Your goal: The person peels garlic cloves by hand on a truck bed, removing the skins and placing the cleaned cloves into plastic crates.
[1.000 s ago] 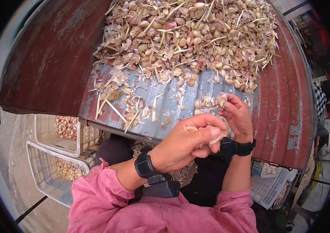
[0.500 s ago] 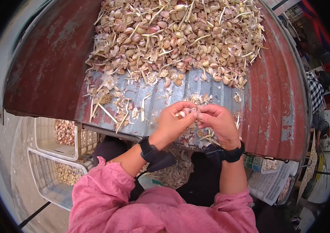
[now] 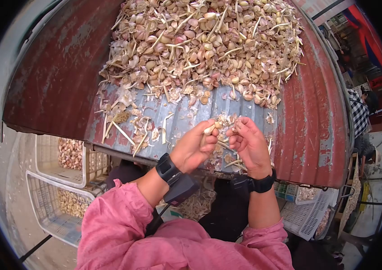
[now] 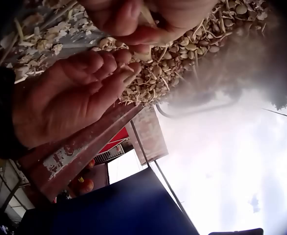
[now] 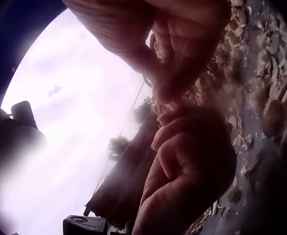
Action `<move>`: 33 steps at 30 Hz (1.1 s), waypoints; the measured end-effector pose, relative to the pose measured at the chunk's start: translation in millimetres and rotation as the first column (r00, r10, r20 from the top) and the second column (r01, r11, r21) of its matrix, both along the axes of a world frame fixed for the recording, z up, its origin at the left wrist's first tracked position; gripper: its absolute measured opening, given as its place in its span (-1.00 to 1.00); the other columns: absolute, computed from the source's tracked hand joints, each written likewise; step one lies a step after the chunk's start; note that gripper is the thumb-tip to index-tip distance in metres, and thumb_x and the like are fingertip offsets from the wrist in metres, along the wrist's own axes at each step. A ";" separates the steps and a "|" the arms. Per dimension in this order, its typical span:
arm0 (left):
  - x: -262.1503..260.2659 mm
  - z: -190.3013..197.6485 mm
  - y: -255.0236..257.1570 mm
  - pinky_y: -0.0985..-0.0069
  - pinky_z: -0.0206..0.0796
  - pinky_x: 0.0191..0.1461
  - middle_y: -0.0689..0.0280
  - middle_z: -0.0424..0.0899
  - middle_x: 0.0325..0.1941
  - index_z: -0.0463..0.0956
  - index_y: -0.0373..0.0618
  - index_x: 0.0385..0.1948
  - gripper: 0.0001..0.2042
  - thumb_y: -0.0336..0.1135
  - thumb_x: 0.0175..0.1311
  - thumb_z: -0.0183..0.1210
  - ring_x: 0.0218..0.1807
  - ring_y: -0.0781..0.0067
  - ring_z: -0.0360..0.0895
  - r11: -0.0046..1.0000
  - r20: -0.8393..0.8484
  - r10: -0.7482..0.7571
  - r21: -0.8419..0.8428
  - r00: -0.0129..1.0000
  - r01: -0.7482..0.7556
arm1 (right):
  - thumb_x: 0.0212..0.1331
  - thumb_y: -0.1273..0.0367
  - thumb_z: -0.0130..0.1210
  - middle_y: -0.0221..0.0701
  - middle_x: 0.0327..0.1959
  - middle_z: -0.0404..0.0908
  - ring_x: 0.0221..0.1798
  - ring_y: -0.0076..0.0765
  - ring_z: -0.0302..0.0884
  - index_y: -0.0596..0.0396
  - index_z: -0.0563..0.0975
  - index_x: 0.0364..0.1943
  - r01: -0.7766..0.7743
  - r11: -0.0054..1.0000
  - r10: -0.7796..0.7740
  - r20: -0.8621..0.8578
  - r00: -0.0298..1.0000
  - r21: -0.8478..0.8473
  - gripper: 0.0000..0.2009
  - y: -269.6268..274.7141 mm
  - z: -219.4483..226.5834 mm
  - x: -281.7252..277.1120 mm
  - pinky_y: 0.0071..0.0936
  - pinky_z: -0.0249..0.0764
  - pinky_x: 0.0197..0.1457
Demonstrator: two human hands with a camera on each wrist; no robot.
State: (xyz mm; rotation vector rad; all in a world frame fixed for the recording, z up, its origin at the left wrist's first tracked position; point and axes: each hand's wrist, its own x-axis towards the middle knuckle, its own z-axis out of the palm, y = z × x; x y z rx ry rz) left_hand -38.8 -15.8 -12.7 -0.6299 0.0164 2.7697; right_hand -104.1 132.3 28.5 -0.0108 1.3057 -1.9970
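A rusty red and grey corrugated metal sheet [image 3: 56, 76] is serving as the work surface, sloping toward a person in pink sleeves [image 3: 123, 234]. A broad pile of garlic cloves [image 3: 204, 45], mixed with dry stalks and papery skins, is covering the far half of the sheet. Loose skins and stalks [image 3: 137, 123] are lying scattered on the grey strip between the pile and the near edge.

Below the sheet on the person's left, 2 white plastic crates [image 3: 60, 189] are sitting side by side, each holding garlic. Another white crate [image 3: 310, 216] is sitting low on the person's right.

Both hands are hovering together over the near edge of the sheet, just apart. Each wrist is wearing a black band.

The left hand [image 3: 195, 146] is curling its fingers, and its grip is pinching a pale garlic clove [image 3: 209, 129] between thumb and fingertips, just in front of the pile. The left wrist view shows the thumb pressing the clove [image 4: 146, 17].

The right hand [image 3: 249, 144] is curling its fingers too, fingertips pointing toward the left hand. Whether its grip is holding anything, I cannot tell.
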 end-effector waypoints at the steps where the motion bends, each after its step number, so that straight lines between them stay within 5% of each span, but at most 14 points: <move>1: -0.2 -0.2 -0.4 0.86 -0.05 -0.74 0.39 0.41 -0.56 0.31 -0.13 -0.41 -0.89 -0.31 0.19 -0.02 -0.64 0.78 0.23 1.000 -0.004 -0.008 0.005 1.000 0.008 | 0.11 0.45 -0.05 -0.30 -0.42 0.52 -0.45 -0.54 0.50 0.13 0.34 -0.22 -0.001 1.000 0.001 -0.002 1.000 0.001 -0.84 -5.1 4.3 2.9 -0.66 0.48 -0.40; 3: 0.5 1.5 -1.4 0.86 -0.06 -0.74 0.40 0.41 -0.56 0.31 -0.13 -0.39 -0.88 -0.31 0.19 -0.03 -0.64 0.78 0.22 1.000 -0.041 -0.014 -0.012 0.999 0.013 | 0.08 0.46 -0.02 -0.36 -0.45 0.52 -0.52 -0.59 0.47 0.18 0.38 -0.20 0.068 0.954 0.045 -0.361 0.931 0.294 -0.81 -18.2 12.1 11.2 -0.69 0.45 -0.44; 7: 4.2 6.3 -2.4 0.88 -0.09 -0.73 0.41 0.41 -0.56 0.33 -0.14 -0.33 -0.86 -0.29 0.20 -0.03 -0.64 0.80 0.21 0.984 -0.152 -0.028 -0.179 0.988 0.000 | 0.06 0.47 0.01 -0.38 -0.44 0.52 -0.51 -0.63 0.45 0.24 0.41 -0.18 0.033 0.914 0.164 -0.445 0.880 0.404 -0.77 -22.0 8.5 13.4 -0.70 0.43 -0.46; 12: 8.6 16.7 -5.5 0.86 -0.08 -0.69 0.41 0.41 -0.54 0.35 -0.15 -0.28 -0.83 -0.28 0.19 -0.01 -0.63 0.78 0.20 0.939 -0.144 -0.069 -0.343 0.987 0.016 | 0.09 0.46 -0.02 -0.32 -0.33 0.51 -0.36 -0.56 0.48 0.27 0.39 -0.15 -0.049 0.995 0.048 0.012 0.999 0.089 -0.76 -4.3 5.6 1.6 -0.69 0.46 -0.33; 18: 31.3 56.3 -0.2 0.78 0.08 -0.61 0.34 0.47 -0.46 0.34 -0.17 -0.26 -0.82 -0.32 0.17 0.01 -0.56 0.68 0.30 0.897 -0.305 -0.044 -0.431 0.951 -0.097 | 0.12 0.47 -0.08 -0.25 -0.25 0.48 -0.32 -0.50 0.49 0.22 0.36 -0.17 0.074 0.994 -0.066 0.107 0.992 -0.078 -0.81 2.5 15.5 3.8 -0.65 0.48 -0.22; 21: 65.3 94.5 -0.1 0.66 0.22 -0.48 0.29 0.48 -0.43 0.36 -0.19 -0.31 -0.86 -0.35 0.17 0.01 -0.50 0.55 0.38 0.873 -0.620 -0.085 -0.424 0.780 -0.241 | 0.12 0.49 -0.10 -0.24 -0.27 0.47 -0.32 -0.51 0.52 0.21 0.35 -0.19 0.131 0.983 -0.113 0.140 0.984 -0.125 -0.83 2.6 23.0 9.9 -0.70 0.51 -0.30; 23: 80.0 120.5 -9.0 0.47 0.24 -0.40 0.19 0.44 -0.40 0.35 -0.19 -0.42 -0.83 -0.27 0.17 -0.02 -0.47 0.33 0.38 0.892 -0.817 -0.187 -0.374 0.546 -0.254 | 0.12 0.49 -0.10 -0.23 -0.27 0.47 -0.33 -0.51 0.51 0.21 0.35 -0.21 0.137 0.980 -0.114 0.163 0.980 -0.142 -0.84 3.9 26.2 14.5 -0.71 0.50 -0.31; 25: 88.8 131.7 -4.0 0.52 0.31 -0.40 0.26 0.55 -0.44 0.50 -0.21 -0.41 -0.89 -0.40 0.04 0.16 -0.42 0.33 0.49 0.915 -0.940 -0.016 -0.152 0.341 -0.374 | 0.12 0.46 -0.08 -0.28 -0.29 0.47 -0.34 -0.54 0.46 0.18 0.36 -0.24 0.153 0.986 -0.150 0.040 0.988 -0.069 -0.86 1.7 34.9 20.4 -0.68 0.46 -0.28; 26: 94.4 134.3 0.0 0.52 0.31 -0.40 0.26 0.55 -0.44 0.50 -0.21 -0.41 -0.89 -0.40 0.04 0.16 -0.42 0.33 0.49 0.890 -0.930 -0.036 -0.196 0.366 -0.411 | 0.12 0.47 -0.08 -0.29 -0.30 0.47 -0.36 -0.56 0.45 0.18 0.36 -0.25 0.160 0.985 -0.159 0.020 0.987 -0.063 -0.87 0.7 38.3 23.3 -0.70 0.44 -0.30; 28: 106.6 138.4 7.4 0.52 0.30 -0.48 0.28 0.55 -0.44 0.51 -0.16 -0.41 -0.90 -0.41 0.03 0.16 -0.47 0.34 0.49 0.832 -0.977 0.116 -0.004 0.180 -0.554 | 0.11 0.48 -0.07 -0.31 -0.32 0.46 -0.39 -0.58 0.43 0.18 0.36 -0.25 0.158 0.986 -0.158 -0.002 0.987 -0.046 -0.87 -1.3 42.7 32.1 -0.71 0.43 -0.33; 33: 131.9 147.1 13.8 0.50 0.29 -0.50 0.28 0.54 -0.46 0.50 -0.17 -0.40 -0.90 -0.39 0.06 0.14 -0.49 0.31 0.48 0.774 -0.977 0.157 0.029 0.147 -0.633 | 0.10 0.50 -0.06 -0.31 -0.33 0.45 -0.38 -0.59 0.42 0.19 0.36 -0.25 0.138 0.990 -0.136 -0.083 0.987 0.017 -0.87 -3.1 55.7 49.9 -0.73 0.42 -0.34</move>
